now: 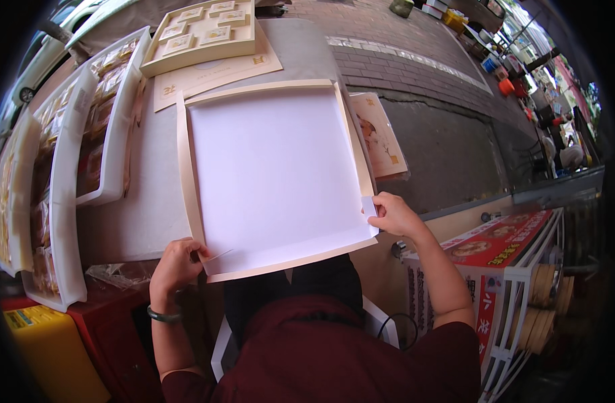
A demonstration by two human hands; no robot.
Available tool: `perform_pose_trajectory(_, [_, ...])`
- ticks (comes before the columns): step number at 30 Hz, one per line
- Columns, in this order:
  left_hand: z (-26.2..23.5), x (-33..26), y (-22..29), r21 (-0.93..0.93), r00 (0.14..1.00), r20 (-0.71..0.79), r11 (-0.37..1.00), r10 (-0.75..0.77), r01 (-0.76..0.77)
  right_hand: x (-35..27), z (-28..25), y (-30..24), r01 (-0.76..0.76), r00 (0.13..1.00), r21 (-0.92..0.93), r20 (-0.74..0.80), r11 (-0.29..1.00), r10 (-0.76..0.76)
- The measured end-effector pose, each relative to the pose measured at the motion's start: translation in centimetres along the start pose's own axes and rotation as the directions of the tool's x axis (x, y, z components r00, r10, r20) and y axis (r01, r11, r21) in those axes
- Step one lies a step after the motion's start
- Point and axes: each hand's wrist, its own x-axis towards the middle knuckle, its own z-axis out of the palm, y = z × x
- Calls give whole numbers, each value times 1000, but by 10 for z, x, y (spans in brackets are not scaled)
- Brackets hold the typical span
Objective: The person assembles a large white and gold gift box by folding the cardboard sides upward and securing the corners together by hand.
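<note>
Outdoor stall, seen in the one head view: brick paving and a parked car lie beyond a grey table (156, 225). White trays (66, 168) of wrapped goods line its left side; a cream box of small packets (244, 48) sits at the far end on a printed card (267, 62). A picture package (380, 138) lies at the right edge.

In the middle, just in front of the seated person, is a shallow box (186, 161) with cream walls and a smooth white inside. Its near edge appears to overhang the lap.

The left hand (178, 263) is closed narrow at the near left corner, gripping the wall; the fingertips are partly hidden. The right hand (393, 215) pinches a small white flap (369, 207) by the right wall, near the corner.

The likely risks: a hard pull on the flap could tear or crease it, or bow the thin wall. With the near edge seemingly unsupported, pressing down could tip the box lapward. A shove rightward could push the picture package off.
</note>
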Motion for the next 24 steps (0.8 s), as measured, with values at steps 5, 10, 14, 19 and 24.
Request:
perform_pose_trajectory(5, [0, 0, -2, -5, 1000, 8, 1000, -5, 5, -3, 3, -8, 5, 1000, 84, 20, 996, -7])
perform_pose_trajectory(10, [1, 0, -3, 6, 1000, -2, 1000, -1, 1, -4, 8, -14, -37, 999, -40, -36, 998, 36])
perform_pose_trajectory(14, [1, 0, -2, 5, 1000, -8, 1000, 4, -4, -6, 19, -19, -94, 985, -211, -161, 973, 61])
perform_pose_trajectory(19, [0, 0, -2, -15, 1000, -2, 1000, 10, -10, -6, 23, 2, -94, 975, 37, -199, 995, 100])
perform_pose_trajectory(24, [0, 0, -3, -16, 1000, 3, 1000, -4, 4, -18, 26, -9, -62, 926, 160, -359, 985, 117])
